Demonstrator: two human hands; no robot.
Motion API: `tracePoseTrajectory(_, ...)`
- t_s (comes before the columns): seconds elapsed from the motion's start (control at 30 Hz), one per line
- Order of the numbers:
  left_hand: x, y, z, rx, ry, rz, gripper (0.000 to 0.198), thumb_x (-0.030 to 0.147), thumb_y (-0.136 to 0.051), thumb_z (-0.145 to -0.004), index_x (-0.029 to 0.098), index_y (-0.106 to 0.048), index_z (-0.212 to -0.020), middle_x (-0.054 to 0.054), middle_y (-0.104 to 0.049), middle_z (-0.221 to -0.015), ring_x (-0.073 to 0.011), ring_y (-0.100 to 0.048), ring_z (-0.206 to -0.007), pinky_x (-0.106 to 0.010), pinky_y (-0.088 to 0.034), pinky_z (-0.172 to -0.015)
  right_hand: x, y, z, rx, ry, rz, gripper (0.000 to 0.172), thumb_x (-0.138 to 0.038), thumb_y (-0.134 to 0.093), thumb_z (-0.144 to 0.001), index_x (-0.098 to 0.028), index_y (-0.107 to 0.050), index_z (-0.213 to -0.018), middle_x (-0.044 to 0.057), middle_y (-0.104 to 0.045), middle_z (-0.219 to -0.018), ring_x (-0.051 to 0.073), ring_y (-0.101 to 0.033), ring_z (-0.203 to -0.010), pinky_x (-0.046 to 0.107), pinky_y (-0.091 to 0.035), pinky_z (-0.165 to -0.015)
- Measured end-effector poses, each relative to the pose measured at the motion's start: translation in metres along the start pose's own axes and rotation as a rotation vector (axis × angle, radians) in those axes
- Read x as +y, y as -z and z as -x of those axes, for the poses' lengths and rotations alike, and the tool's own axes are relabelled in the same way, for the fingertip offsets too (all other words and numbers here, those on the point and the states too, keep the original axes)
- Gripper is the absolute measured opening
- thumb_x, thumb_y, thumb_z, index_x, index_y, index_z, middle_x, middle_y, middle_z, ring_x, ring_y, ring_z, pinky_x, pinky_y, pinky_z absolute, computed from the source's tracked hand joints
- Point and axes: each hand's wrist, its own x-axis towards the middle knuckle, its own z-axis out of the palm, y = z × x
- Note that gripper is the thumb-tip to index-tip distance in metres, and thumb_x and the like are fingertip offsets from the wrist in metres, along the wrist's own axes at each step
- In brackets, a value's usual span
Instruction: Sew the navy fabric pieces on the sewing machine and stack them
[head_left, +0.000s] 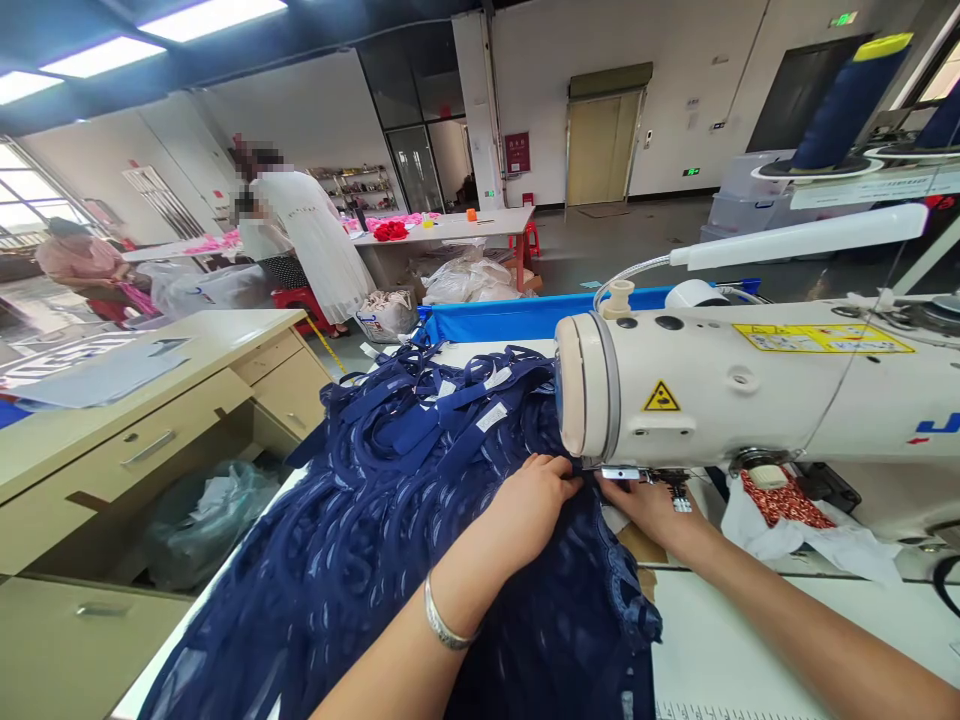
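Desk [247,335] is standing at far left, a plastic bag [214,525] bulging inside its open compartment. Next rightward, navy fabric [352,540] is spreading in a heap over the white table [727,640], white labels [491,417] showing toward its far end; its long axis is running from the near left up toward the sewing machine [720,390], strips overlapping in rows. Left hand [536,505], silver bracelet [442,620] at the wrist, is resting on the heap's right part, fingers bent over the cloth — whether they are pinching it, cannot tell. Most of the heap is lying leftward and nearward of this hand, making it the nearer of the two. Right hand [652,510] is sitting just across, beside the scalloped edge [626,590], under the machine; fingertips partly hidden, grip unreadable. Higher at right, a navy thread spool [847,110] is standing above the machine.
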Motion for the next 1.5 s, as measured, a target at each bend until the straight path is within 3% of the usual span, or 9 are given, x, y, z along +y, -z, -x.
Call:
tracePoseTrajectory(0.4, 0.001, 0.003, -0.001, -0.026, 0.007, -0.005, 0.038, 0.010, -0.035, -0.093, 0.021, -0.064, -0.117, -0.007, -0.054, -0.131, -0.0254, -0.049, -0.123, -0.037, -0.046, -0.100, 0.002, -0.001, -0.001, -0.035, 0.005, -0.005, 0.027, -0.040, -0.044, -0.087, -0.025, -0.067, -0.084, 0.003, -0.073, -0.090, 0.026, -0.067, -0.091, 0.036, -0.050, -0.085)
tracePoseTrajectory(0.9, 0.000, 0.003, 0.000, -0.034, 0.000, -0.020, 0.038, 0.010, -0.036, -0.092, 0.022, -0.063, -0.116, -0.006, -0.054, -0.132, -0.0259, -0.050, -0.121, -0.038, -0.047, -0.099, 0.006, -0.004, 0.000, -0.038, 0.030, 0.072, 0.026, -0.038, -0.045, -0.088, -0.025, -0.066, -0.081, 0.003, -0.071, -0.085, 0.024, -0.067, -0.087, 0.032, -0.051, -0.074)
tracePoseTrajectory(1.5, 0.003, 0.006, 0.000, -0.053, 0.018, -0.006, 0.040, 0.007, -0.035, -0.092, 0.019, -0.064, -0.116, -0.008, -0.055, -0.131, -0.0272, -0.050, -0.121, -0.040, -0.047, -0.100, 0.005, -0.006, 0.001, -0.025, 0.021, 0.116, 0.027, -0.033, -0.046, -0.090, -0.023, -0.067, -0.077, 0.003, -0.071, -0.081, 0.022, -0.067, -0.080, 0.030, -0.047, -0.074)
